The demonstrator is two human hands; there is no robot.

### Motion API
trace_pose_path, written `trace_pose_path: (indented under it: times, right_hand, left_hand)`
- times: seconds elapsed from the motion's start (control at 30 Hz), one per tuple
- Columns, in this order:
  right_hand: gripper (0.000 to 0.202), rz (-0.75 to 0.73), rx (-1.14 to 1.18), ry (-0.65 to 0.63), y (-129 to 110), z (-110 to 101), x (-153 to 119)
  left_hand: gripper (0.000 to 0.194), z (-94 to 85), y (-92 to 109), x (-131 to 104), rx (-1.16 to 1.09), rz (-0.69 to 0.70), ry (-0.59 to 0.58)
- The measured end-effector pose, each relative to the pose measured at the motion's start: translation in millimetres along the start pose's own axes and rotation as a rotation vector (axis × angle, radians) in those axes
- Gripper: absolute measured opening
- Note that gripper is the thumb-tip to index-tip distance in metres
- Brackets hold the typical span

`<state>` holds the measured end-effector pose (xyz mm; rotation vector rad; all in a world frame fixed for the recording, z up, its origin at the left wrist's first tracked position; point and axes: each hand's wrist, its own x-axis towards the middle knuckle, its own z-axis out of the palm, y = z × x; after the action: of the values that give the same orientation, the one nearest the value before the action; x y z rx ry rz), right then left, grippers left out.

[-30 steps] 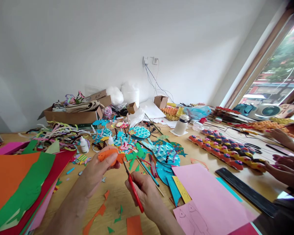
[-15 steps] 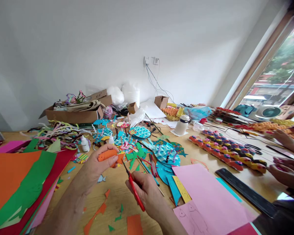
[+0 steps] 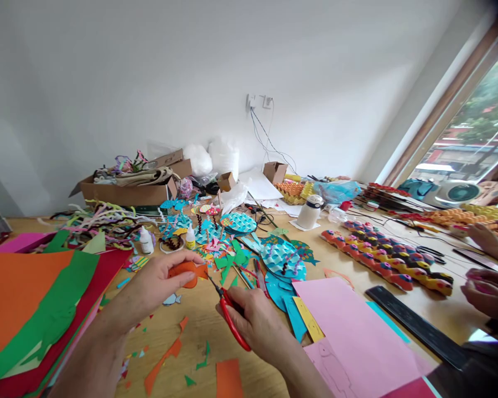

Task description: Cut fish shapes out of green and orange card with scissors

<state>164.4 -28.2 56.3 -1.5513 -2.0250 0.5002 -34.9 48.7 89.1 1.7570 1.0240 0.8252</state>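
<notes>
My left hand (image 3: 160,284) pinches an orange paper fish (image 3: 201,271) between thumb and fingers, its tail pointing right. Part of the fish is hidden behind my thumb. In my right hand (image 3: 255,320) is a pair of scissors with red handles (image 3: 234,327), the fingers wrapped round the grips. The dark blade tips reach up to the tail end of the fish. Below the hands lie an orange paper strip (image 3: 164,354), an orange paper piece (image 3: 229,378) and small green scraps (image 3: 203,356) on the wooden table.
Coloured paper sheets (image 3: 20,298) are stacked at left, pink paper (image 3: 352,326) and a black ruler (image 3: 415,326) at right. Glue bottles (image 3: 146,241), pipe cleaners (image 3: 95,221) and blue paper fish (image 3: 283,257) lie beyond. Another person's hands (image 3: 487,293) work at far right.
My left hand has tilted the orange fish and turned slightly, so the glue bottle behind shows more. The right hand with the scissors has shifted slightly right. The camera view has moved a little.
</notes>
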Motion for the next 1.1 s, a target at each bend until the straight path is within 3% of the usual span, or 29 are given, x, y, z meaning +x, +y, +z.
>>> trace_pose_path:
  times: [0.4, 0.8, 1.1]
  right_hand:
    - [0.032, -0.034, 0.175, -0.036, 6.4, -5.0, 3.5]
    - [0.026, 0.024, 0.545, -0.098, 12.4, 3.8, 1.8]
    - [0.033, 0.112, 0.862, -0.04, 2.7, 21.3, 1.4]
  left_hand:
    - [0.015, 8.9, 4.9, 0.8, 0.145, 0.087, -0.044]
    - [0.017, 24.2, 7.5, 1.6, -0.293, -0.037, -0.07]
    - [0.018, 36.5, 8.5, 3.0, -0.314, -0.013, 0.023]
